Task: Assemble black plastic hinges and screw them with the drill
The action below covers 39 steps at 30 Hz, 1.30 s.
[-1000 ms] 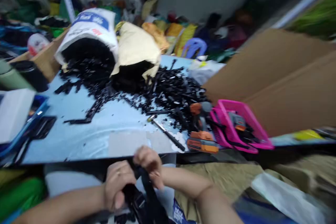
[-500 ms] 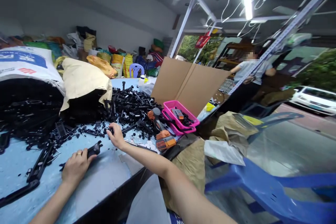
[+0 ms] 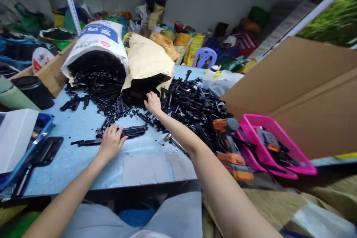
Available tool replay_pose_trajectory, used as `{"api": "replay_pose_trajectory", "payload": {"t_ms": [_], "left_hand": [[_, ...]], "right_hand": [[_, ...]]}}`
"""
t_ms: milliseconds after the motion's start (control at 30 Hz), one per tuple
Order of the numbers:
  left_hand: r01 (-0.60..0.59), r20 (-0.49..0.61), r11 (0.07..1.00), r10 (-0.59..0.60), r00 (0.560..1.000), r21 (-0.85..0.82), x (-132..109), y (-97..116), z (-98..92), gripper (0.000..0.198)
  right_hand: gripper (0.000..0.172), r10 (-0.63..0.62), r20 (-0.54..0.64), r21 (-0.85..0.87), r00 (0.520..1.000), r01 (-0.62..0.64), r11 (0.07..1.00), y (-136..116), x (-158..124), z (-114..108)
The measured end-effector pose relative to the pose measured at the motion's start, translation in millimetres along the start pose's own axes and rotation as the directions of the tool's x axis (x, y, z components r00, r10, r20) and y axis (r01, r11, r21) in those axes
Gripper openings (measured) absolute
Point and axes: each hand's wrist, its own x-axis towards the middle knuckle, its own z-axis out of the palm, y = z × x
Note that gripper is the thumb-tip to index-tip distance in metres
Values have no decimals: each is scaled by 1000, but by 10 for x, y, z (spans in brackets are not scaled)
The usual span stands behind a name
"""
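Note:
My left hand [image 3: 111, 142] lies on a long black plastic part [image 3: 133, 131] on the light blue table [image 3: 80, 156], fingers curled over its near end. My right hand [image 3: 153, 103] reaches into the heap of small black plastic parts [image 3: 192, 102] at the mouth of a tan sack [image 3: 147, 59]; its fingers are bent down among the pieces, and what they grip is hidden. A white sack [image 3: 96, 39] beside the tan one spills more black parts [image 3: 95, 81].
An orange cordless drill [image 3: 227, 139] and a pink basket [image 3: 275, 143] with tools sit at the right, before a large cardboard sheet [image 3: 301, 89]. A dark cup [image 3: 35, 91], a blue tray [image 3: 25, 145] and a black flat piece [image 3: 46, 150] are at the left. Bags pile up behind.
The view has swung back left and down onto the table. My right hand has moved further out, from the loose parts to the tan sack's mouth. My left hand still rests on the long black part.

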Motion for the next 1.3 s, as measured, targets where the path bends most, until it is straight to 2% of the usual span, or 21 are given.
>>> {"api": "replay_pose_trajectory", "payload": {"t_ms": [100,167,267,333,400,467,533,600,667,700,733,800,867,900,967,1033,1100,1167,1233,1300], "left_hand": [[78,-32,997,-79,996,-18,-147,-258,-110,44],[136,-24,991,-136,990,-14,-195,-416,-155,43],[259,-1,966,-259,966,29,-136,-643,-179,45],[348,15,936,-349,937,58,22,-787,-143,46],[417,49,906,-421,906,67,283,-907,-53,44],[469,86,882,-472,877,49,616,-985,73,40],[542,113,840,-541,833,26,956,-1018,194,37],[604,151,797,-597,788,-6,1228,-1023,265,33],[631,163,775,-619,769,-33,1377,-1022,265,29],[631,153,775,-619,770,-43,1399,-1020,238,29],[625,131,779,-615,777,-50,1384,-1015,194,29],[597,72,800,-593,802,-62,1242,-973,75,31],[561,14,825,-561,827,-61,941,-844,-53,34],[533,-7,843,-535,845,-64,731,-736,-105,34],[447,-5,891,-448,894,-79,215,-440,-172,30],[246,36,958,-243,969,-150,-352,-91,-197,27],[137,128,981,-119,985,-139,-842,224,-210,28],[128,205,989,-110,973,-77,-1147,444,-221,28],[165,227,986,-159,961,-9,-1234,575,-213,35],[190,222,982,-189,957,16,-1157,656,-162,47]], "right_hand": [[52,178,94,-180,980,-159,971,116,556,82],[60,262,174,-233,949,-219,948,212,809,163],[60,282,211,-221,936,-235,946,345,865,320],[57,197,179,-190,964,-163,968,424,689,388],[56,60,139,-148,988,-39,988,490,413,384],[54,-85,146,-111,986,102,989,519,115,310],[50,-176,191,-75,966,193,978,492,-155,199],[48,-160,191,-16,968,166,986,422,-382,81],[51,-51,141,161,989,28,987,344,-579,-31],[53,11,136,309,991,-53,950,312,-673,-84],[54,66,163,474,984,-137,870,287,-772,-136],[56,117,286,747,951,-298,595,248,-990,-240],[58,94,391,865,916,-400,304,196,-1244,-342],[59,74,414,887,907,-420,193,155,-1382,-390],[56,34,420,906,907,-421,42,33,-1667,-471],[52,-9,424,905,906,-424,-43,-125,-1945,-520],[52,-58,432,897,900,-435,-73,-256,-2208,-534],[58,-72,441,895,894,-444,-31,-286,-2452,-530],[62,-19,439,894,898,-435,104,-177,-2667,-538],[59,25,407,864,913,-393,314,25,-2833,-580]]}}
